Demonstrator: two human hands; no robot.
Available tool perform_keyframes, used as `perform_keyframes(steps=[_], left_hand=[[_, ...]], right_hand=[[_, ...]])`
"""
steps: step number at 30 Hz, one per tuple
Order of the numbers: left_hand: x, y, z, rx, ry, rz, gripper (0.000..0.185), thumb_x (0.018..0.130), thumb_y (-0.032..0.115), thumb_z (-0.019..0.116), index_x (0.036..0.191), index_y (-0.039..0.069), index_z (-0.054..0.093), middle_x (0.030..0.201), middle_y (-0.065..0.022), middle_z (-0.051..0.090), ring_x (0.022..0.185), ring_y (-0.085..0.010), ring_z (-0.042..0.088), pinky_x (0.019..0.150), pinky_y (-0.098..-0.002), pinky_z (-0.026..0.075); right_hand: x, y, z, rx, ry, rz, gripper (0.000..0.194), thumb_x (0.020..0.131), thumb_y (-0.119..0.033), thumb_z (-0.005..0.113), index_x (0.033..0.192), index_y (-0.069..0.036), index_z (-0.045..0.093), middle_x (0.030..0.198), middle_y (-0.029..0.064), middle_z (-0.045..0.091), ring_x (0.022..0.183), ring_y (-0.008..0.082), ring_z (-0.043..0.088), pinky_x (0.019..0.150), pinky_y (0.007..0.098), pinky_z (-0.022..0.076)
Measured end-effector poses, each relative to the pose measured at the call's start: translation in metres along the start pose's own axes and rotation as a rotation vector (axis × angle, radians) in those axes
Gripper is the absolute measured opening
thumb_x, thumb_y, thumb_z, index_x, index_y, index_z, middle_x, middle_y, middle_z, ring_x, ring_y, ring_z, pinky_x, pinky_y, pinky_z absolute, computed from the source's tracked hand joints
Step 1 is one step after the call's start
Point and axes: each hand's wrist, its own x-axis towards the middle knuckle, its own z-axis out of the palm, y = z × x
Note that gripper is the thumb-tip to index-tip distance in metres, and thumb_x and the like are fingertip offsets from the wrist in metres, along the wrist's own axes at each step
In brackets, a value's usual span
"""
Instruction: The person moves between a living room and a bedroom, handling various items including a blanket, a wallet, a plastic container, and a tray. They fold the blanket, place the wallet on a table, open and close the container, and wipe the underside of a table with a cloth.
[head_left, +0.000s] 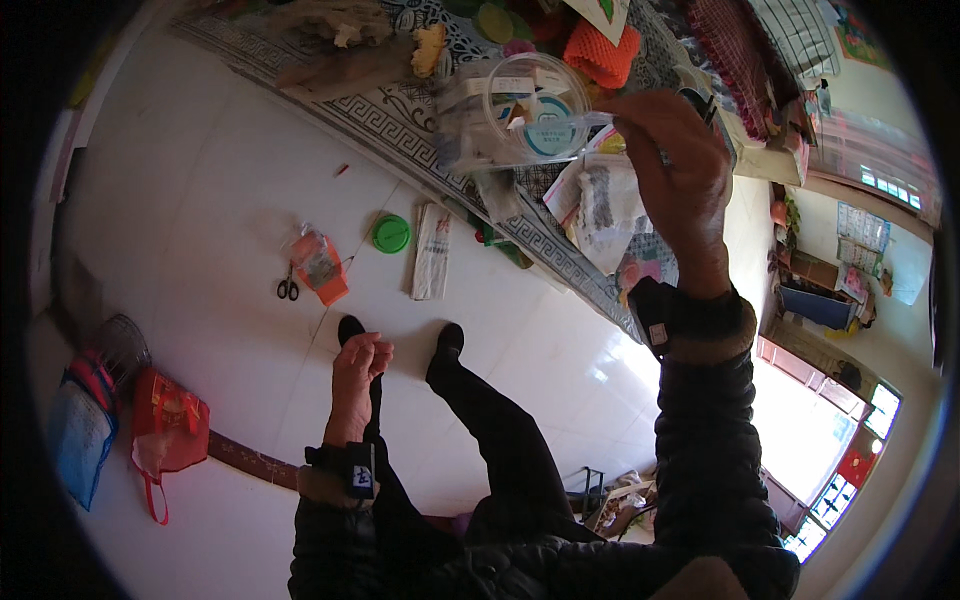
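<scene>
My right hand is raised over the covered table and pinches the edge of a clear plastic container. A round transparent lid or rim shows on it, along with a blue-and-white round label bearing writing. Small boxes show through or behind the plastic; which of the two is unclear. My left hand hangs low above my shoe, its fingers loosely curled around nothing. Beneath the container lies the patterned tablecloth with a Greek-key border.
An orange knitted item and white papers lie on the table. On the floor are black-handled scissors, an orange packet, a green round lid and folded paper. A red bag stands by the wall.
</scene>
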Motion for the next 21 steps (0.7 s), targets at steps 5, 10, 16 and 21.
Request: perform_keyframes(steps=[5,10,16,21], left_hand=[[0.032,-0.025,-0.004,-0.017,-0.065,-0.001,0.027,0.09,0.032,0.058,0.104,0.008,0.059,0.09,-0.004,0.064,0.08,-0.012,0.059,0.076,-0.0273,0.048],[0.068,-0.052,-0.01,0.0,-0.07,-0.05,0.024,0.092,0.028,0.055,0.104,0.008,0.058,0.089,-0.0053,0.064,0.079,-0.0127,0.059,0.076,-0.0275,0.048],[0.111,-0.066,-0.015,0.039,-0.109,-0.042,0.021,0.093,0.024,0.052,0.104,0.007,0.058,0.089,-0.0056,0.064,0.078,-0.0123,0.059,0.073,-0.0271,0.047],[0.133,-0.046,-0.005,0.063,-0.141,-0.042,0.02,0.094,0.022,0.051,0.105,0.006,0.058,0.089,-0.0058,0.064,0.079,-0.0125,0.059,0.074,-0.0277,0.047]], right_hand=[[-0.006,0.003,0.011,0.054,-0.08,0.086,0.013,0.08,0.003,0.061,0.091,0.0,0.067,0.083,0.0105,0.065,0.072,0.0186,0.064,0.061,0.0277,0.0498],[-0.021,0.006,0.036,0.186,-0.037,0.288,0.02,0.082,0.002,0.059,0.101,0.0,0.065,0.087,0.0086,0.066,0.074,0.0122,0.061,0.065,0.024,0.048],[-0.03,0.018,0.059,0.302,0.06,0.157,0.022,0.086,-0.004,0.06,0.107,-0.001,0.063,0.09,0.0099,0.067,0.077,0.0113,0.061,0.067,0.0238,0.0493],[-0.035,0.024,0.074,0.027,-0.046,0.103,0.021,0.088,-0.007,0.057,0.108,-0.001,0.062,0.096,0.0115,0.066,0.086,0.0151,0.062,0.075,0.0279,0.0498]])
